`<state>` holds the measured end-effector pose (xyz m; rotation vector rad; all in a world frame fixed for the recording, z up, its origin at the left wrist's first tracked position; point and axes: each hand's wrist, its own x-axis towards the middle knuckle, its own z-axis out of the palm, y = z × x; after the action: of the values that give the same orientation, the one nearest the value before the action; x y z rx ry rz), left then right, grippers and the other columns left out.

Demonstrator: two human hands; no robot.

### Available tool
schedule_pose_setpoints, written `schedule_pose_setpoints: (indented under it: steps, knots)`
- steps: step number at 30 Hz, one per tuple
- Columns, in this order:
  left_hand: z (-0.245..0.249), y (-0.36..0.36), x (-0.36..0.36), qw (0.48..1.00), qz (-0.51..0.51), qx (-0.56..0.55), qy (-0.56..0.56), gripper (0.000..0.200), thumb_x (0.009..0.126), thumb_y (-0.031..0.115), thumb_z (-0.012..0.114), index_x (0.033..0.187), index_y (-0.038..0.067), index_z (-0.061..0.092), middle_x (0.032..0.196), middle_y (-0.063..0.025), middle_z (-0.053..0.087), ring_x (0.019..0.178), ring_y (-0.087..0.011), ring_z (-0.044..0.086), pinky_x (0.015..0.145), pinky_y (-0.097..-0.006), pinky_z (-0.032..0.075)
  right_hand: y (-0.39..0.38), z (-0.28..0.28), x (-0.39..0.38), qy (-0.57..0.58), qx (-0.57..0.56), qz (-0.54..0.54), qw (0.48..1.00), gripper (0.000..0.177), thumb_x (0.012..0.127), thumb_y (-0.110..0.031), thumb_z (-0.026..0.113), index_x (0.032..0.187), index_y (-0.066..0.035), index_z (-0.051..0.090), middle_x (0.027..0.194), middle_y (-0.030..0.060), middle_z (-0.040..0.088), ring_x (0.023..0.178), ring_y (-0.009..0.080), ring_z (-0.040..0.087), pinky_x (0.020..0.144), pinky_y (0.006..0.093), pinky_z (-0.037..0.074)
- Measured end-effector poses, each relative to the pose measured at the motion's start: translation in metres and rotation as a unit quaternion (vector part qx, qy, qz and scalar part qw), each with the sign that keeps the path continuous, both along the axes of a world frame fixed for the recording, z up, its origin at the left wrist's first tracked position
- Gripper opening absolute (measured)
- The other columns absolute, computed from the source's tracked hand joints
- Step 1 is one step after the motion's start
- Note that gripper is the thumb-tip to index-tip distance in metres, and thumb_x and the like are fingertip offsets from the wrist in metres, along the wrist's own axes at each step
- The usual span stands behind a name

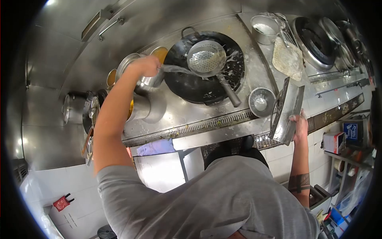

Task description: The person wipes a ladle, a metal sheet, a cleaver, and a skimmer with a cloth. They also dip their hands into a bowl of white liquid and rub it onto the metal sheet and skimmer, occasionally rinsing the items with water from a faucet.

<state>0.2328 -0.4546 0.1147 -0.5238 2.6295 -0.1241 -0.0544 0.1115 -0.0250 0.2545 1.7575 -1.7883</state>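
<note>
My left hand (149,65) is closed beside the left rim of a black wok (179,85), over a steel pot (153,82). What its fingers hold is hidden; a pale blurred streak (177,69) runs from it towards the wok. Inside the wok lies a perforated strainer (206,59), its handle (229,91) sticking out over the front rim. White, wet-looking residue marks the wok's right side. Out to the right, my right hand (300,124) grips the edge of a rectangular metal tray (291,113), tilted up on its side.
A small steel bowl (261,102) stands right of the wok. Behind it are a pot with white contents (265,28), a stained cloth (287,57) and a second wok (314,42). Containers (137,107) crowd the left. A grated gutter (191,129) follows the counter's front edge.
</note>
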Motion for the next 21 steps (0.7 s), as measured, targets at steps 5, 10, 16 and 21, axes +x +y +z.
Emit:
schedule_pose_setpoints:
  steps: [5, 10, 16, 21]
  knots:
    - [-0.011, 0.053, -0.027, 0.996, -0.002, 0.022, -0.091, 0.036, 0.088, 0.034, 0.065, 0.106, 0.005, 0.077, 0.111, -0.0174, 0.073, 0.111, -0.0366, 0.066, 0.097, -0.0451, 0.052, 0.046, -0.005, -0.015, -0.013, 0.002, -0.026, 1.000, 0.086, 0.071, 0.003, 0.053, 0.154, 0.003, 0.030, 0.103, 0.0127, 0.060, 0.083, 0.0218, 0.062, 0.077, 0.0360, 0.055]
    - [0.031, 0.129, -0.066, 0.990, 0.045, -0.001, -0.134, 0.047, 0.085, 0.048, 0.069, 0.098, 0.004, 0.078, 0.105, -0.0175, 0.074, 0.105, -0.0370, 0.068, 0.091, -0.0461, 0.053, 0.067, -0.010, -0.022, 0.000, -0.011, 0.012, 1.000, 0.044, 0.071, 0.003, 0.051, 0.115, -0.003, 0.054, 0.087, 0.0065, 0.057, 0.075, 0.0199, 0.059, 0.070, 0.0342, 0.052]
    - [0.056, 0.147, -0.044, 0.991, 0.086, -0.038, -0.097, 0.052, 0.082, 0.054, 0.071, 0.096, 0.004, 0.077, 0.100, -0.0179, 0.073, 0.100, -0.0375, 0.068, 0.087, -0.0476, 0.053, 0.046, 0.003, -0.014, -0.014, -0.044, 0.040, 0.998, 0.055, 0.071, 0.002, 0.052, 0.126, 0.001, 0.051, 0.088, 0.0084, 0.058, 0.075, 0.0209, 0.060, 0.071, 0.0339, 0.053]
    - [0.009, 0.119, 0.058, 0.987, 0.156, -0.015, 0.032, 0.034, 0.083, 0.036, 0.076, 0.100, 0.007, 0.076, 0.105, -0.0169, 0.071, 0.104, -0.0377, 0.067, 0.091, -0.0483, 0.053, 0.022, -0.005, -0.009, -0.004, -0.019, 0.077, 0.997, 0.059, 0.072, 0.000, 0.052, 0.131, 0.002, 0.049, 0.088, 0.0081, 0.059, 0.075, 0.0201, 0.060, 0.071, 0.0343, 0.053]
